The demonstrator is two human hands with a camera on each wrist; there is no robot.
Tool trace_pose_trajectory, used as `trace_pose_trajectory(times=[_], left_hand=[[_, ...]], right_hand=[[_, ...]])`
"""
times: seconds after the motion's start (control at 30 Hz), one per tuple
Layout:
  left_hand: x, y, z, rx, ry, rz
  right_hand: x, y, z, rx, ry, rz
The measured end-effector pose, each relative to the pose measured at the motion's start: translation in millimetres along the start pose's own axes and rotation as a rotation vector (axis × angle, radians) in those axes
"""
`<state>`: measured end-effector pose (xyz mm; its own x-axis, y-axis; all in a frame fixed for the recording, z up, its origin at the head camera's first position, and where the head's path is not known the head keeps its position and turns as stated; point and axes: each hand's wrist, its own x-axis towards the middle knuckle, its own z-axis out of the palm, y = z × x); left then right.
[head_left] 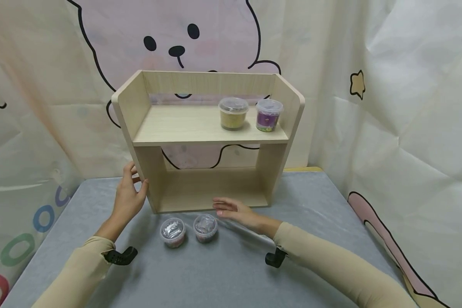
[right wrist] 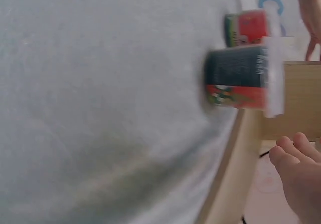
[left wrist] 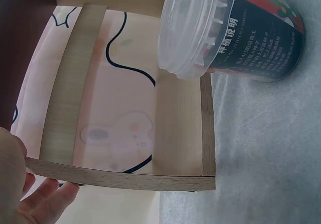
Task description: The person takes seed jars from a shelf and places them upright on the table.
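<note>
A pale wooden two-tier shelf (head_left: 177,124) stands on the table. My left hand (head_left: 130,199) grips the edge of its left side panel; in the left wrist view the fingers (left wrist: 55,201) show behind that panel. My right hand (head_left: 238,214) hovers before the lower tier with straight fingers, holding nothing. Just left of it sits a lidded plastic tub (head_left: 205,228), and beside that another lidded tub (head_left: 173,232). Through the right wrist view, the nearer tub (right wrist: 235,78) has a dark and red label. The fingertips appear apart from both tubs.
On the upper tier, towards the right, stand a yellow tub (head_left: 232,114) and a purple tub (head_left: 268,116), both lidded. A grey cloth covers the table (head_left: 200,278). Printed curtains (head_left: 416,128) hang behind and at the sides.
</note>
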<state>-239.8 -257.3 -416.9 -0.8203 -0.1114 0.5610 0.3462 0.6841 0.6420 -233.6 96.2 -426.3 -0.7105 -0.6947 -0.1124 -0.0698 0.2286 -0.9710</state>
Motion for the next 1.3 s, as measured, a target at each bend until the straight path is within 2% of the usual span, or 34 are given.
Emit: trace_pose_trajectory(times=[0.4,0.73,0.93,1.3], left_hand=[[-0.6,1.0,1.2,-0.003,-0.009,-0.019],[-1.5,2.6,0.7,0.01,-0.004,-0.026],[-0.9,1.4,1.8,0.003,0.003,-0.022],[-1.3,1.8,2.3,-0.005,0.011,-0.018]], right_hand=[[-10.8,-36,-15,-0.012,-0.007,-0.072],[-19.0,-63,-29,-0.045,0.039,-0.105],[-23.8,-80,-40,-0.053,0.06,-0.156],[-35.0,-114,-57,-0.01,0.106,-0.242]])
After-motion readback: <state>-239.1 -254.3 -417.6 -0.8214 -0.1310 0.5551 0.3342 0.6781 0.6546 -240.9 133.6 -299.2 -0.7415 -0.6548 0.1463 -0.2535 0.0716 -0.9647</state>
